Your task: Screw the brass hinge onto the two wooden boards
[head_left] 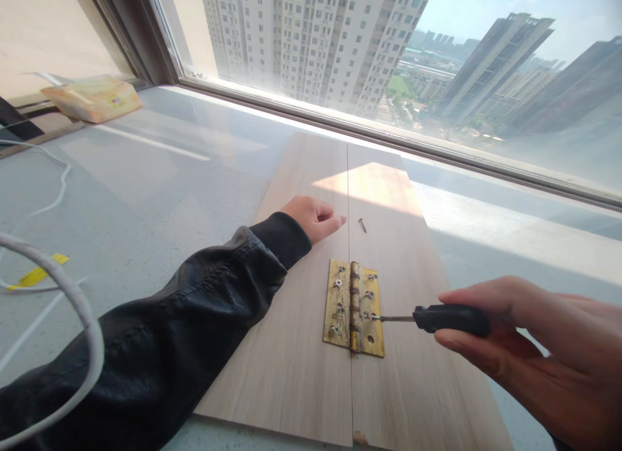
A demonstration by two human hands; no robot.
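Two light wooden boards (291,354) lie side by side on a grey sill, joined by a brass hinge (354,308) with several screws in it. My right hand (534,347) is closed round a black-handled screwdriver (449,319). Its thin shaft points left, with the tip on a screw in the hinge's right leaf. My left hand (313,218), in a black leather sleeve, rests on the left board with fingers loosely curled, nothing seen in them. A loose screw (362,225) lies just right of its fingertips, apart from them.
A yellow soft packet (92,98) sits at the far left by the window frame. White cables (53,192) run over the sill on the left, and a thick white cable loops close to the camera. A yellow tape strip (39,275) lies on the sill. A window (389,62) bounds the far side.
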